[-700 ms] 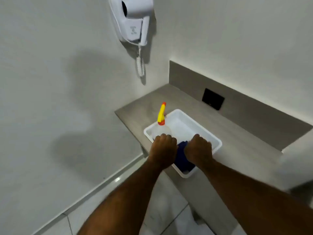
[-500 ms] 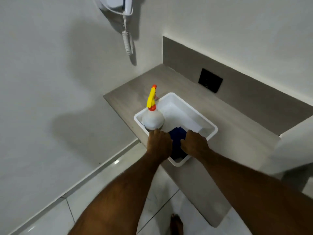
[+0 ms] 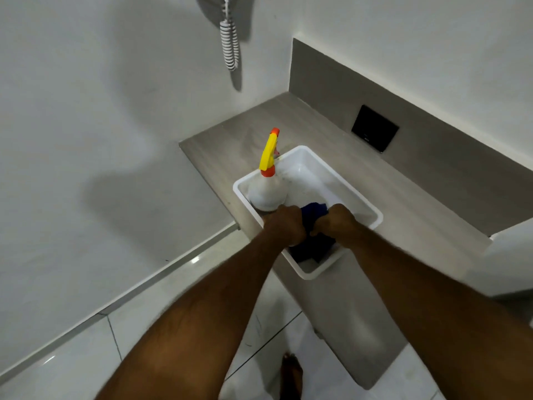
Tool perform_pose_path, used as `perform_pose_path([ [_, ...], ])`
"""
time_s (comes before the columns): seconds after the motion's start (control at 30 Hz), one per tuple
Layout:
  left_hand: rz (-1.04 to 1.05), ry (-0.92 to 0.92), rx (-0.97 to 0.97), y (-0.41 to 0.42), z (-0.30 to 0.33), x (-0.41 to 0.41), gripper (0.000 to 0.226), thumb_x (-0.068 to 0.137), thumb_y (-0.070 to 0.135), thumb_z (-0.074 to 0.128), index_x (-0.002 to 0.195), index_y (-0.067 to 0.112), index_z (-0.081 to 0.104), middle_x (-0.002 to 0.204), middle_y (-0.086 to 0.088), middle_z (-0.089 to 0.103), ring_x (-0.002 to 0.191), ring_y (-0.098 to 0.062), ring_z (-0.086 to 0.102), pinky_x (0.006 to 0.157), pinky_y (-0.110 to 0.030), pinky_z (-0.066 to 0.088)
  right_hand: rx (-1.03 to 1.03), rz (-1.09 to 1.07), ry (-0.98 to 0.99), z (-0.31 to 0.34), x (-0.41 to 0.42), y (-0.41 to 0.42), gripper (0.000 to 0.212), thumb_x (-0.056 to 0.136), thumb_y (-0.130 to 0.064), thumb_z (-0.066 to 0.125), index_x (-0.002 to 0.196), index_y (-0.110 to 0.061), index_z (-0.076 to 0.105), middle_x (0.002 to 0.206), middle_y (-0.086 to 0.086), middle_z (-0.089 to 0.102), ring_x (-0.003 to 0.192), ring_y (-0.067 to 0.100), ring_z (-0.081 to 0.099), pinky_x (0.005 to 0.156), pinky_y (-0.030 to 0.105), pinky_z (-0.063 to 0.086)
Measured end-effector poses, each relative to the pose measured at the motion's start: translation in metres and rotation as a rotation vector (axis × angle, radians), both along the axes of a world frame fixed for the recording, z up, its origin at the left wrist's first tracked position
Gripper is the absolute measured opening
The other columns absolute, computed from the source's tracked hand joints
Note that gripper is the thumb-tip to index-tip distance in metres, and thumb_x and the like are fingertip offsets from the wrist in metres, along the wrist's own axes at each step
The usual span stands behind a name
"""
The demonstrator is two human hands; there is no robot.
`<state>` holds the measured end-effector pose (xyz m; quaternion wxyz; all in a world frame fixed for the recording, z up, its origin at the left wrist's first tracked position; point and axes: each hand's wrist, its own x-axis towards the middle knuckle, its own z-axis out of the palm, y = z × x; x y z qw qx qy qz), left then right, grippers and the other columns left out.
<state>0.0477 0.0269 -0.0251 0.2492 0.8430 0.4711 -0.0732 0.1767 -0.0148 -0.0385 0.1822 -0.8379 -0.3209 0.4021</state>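
The fingers (image 3: 328,214) of our right hand (image 3: 336,223) were curled tight round the blue cloth (image 3: 313,210), thumb beneath. Those of our left hand (image 3: 284,223) were clenched at its left edge, on cloth or tub we could not tell. Both forearms reached forward and down, hands close together. The cloth lay bunched and dark in the near end of the white tub (image 3: 362,204), beside an upright spray bottle (image 3: 266,193). A white wall (image 3: 101,111) and tiled floor (image 3: 72,356) surrounded the grey desk (image 3: 418,226), whose edge the tub overhung.
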Motion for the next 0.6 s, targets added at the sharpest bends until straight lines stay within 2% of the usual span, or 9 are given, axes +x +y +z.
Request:
perform_pose_path([
  [0.07, 0.077, -0.242, -0.092, -0.002, 0.021, -0.017, 0.021, 0.093, 0.015, 0.057, 0.105, -0.001, 0.066, 0.106, -0.018, 0.07, 0.102, -0.031, 0.065, 0.092, -0.039, 0.053, 0.08, -0.115, 0.071, 0.021, -0.006, -0.003, 0.042, 0.065, -0.011, 0.082, 0.101, 0.0, 0.064, 0.096, 0.017, 0.067, 0.088, 0.031, 0.066, 0.074, 0.036, 0.055],
  [0.13, 0.113, -0.459, -0.168, -0.011, 0.046, -0.048, 0.023, 0.096, 0.011, 0.052, 0.108, -0.002, 0.066, 0.107, -0.02, 0.07, 0.101, -0.031, 0.065, 0.089, -0.036, 0.052, 0.197, -0.102, 0.158, 0.048, -0.015, -0.012, 0.028, 0.058, -0.014, 0.081, 0.083, -0.011, 0.069, 0.084, 0.013, 0.072, 0.071, 0.023, 0.068, 0.057, 0.028, 0.054],
  [0.23, 0.151, -0.738, -0.378, -0.032, 0.071, -0.118, 0.021, 0.097, 0.007, 0.05, 0.112, 0.003, 0.064, 0.109, -0.016, 0.07, 0.101, -0.029, 0.065, 0.088, -0.039, 0.054, 0.326, 0.08, 0.369, 0.085, -0.054, -0.042, 0.034, 0.047, -0.02, 0.076, 0.081, -0.02, 0.073, 0.082, 0.01, 0.077, 0.074, 0.028, 0.073, 0.057, 0.033, 0.06],
  [0.3, 0.192, -0.827, -0.466, -0.044, 0.074, -0.165, 0.02, 0.097, 0.008, 0.051, 0.114, 0.008, 0.063, 0.11, -0.013, 0.07, 0.102, -0.027, 0.067, 0.088, -0.038, 0.056, 0.336, 0.164, 0.544, 0.092, -0.093, -0.059, 0.031, 0.056, -0.014, 0.074, 0.086, -0.023, 0.074, 0.089, 0.015, 0.076, 0.078, 0.027, 0.074, 0.059, 0.034, 0.06],
  [0.37, 0.24, -0.792, -0.391, -0.051, 0.062, -0.208, 0.021, 0.097, 0.013, 0.053, 0.117, 0.011, 0.061, 0.112, -0.012, 0.068, 0.102, -0.025, 0.066, 0.085, -0.032, 0.057, 0.308, 0.171, 0.618, 0.084, -0.139, -0.065, 0.033, 0.07, -0.004, 0.072, 0.094, -0.026, 0.07, 0.096, 0.01, 0.076, 0.079, 0.018, 0.074, 0.057, 0.026, 0.059],
  [0.4, 0.267, -0.727, -0.3, -0.053, 0.051, -0.229, 0.025, 0.097, 0.016, 0.054, 0.121, 0.012, 0.06, 0.115, -0.011, 0.066, 0.102, -0.023, 0.065, 0.081, -0.024, 0.054, 0.284, 0.147, 0.651, 0.074, -0.162, -0.067, 0.037, 0.073, 0.0, 0.071, 0.1, -0.026, 0.067, 0.097, 0.007, 0.076, 0.081, 0.018, 0.073, 0.056, 0.024, 0.058],
  [0.47, 0.337, -0.56, -0.105, -0.055, 0.022, -0.266, 0.038, 0.097, 0.026, 0.055, 0.131, 0.01, 0.053, 0.122, -0.011, 0.06, 0.104, -0.017, 0.059, 0.078, -0.014, 0.044, 0.212, 0.077, 0.703, 0.049, -0.197, -0.069, 0.039, 0.075, 0.001, 0.071, 0.106, -0.022, 0.064, 0.1, 0.006, 0.073, 0.089, 0.024, 0.07, 0.057, 0.029, 0.06],
  [0.53, 0.386, -0.434, -0.005, -0.058, -0.018, -0.306, 0.053, 0.096, 0.032, 0.054, 0.141, 0.005, 0.043, 0.135, -0.015, 0.054, 0.119, -0.024, 0.054, 0.092, -0.022, 0.041, 0.146, 0.018, 0.732, 0.016, -0.225, -0.067, 0.033, 0.078, 0.001, 0.068, 0.103, -0.021, 0.065, 0.104, 0.009, 0.072, 0.094, 0.028, 0.068, 0.065, 0.037, 0.062],
  [0.6, 0.39, -0.247, -0.007, -0.064, -0.064, -0.341, 0.069, 0.097, 0.038, 0.052, 0.149, 0.001, 0.026, 0.152, -0.019, 0.038, 0.139, -0.031, 0.038, 0.111, -0.035, 0.032, 0.077, -0.068, 0.72, -0.021, -0.243, -0.067, 0.031, 0.081, 0.0, 0.067, 0.106, -0.019, 0.064, 0.107, 0.011, 0.071, 0.095, 0.03, 0.067, 0.064, 0.038, 0.061],
])
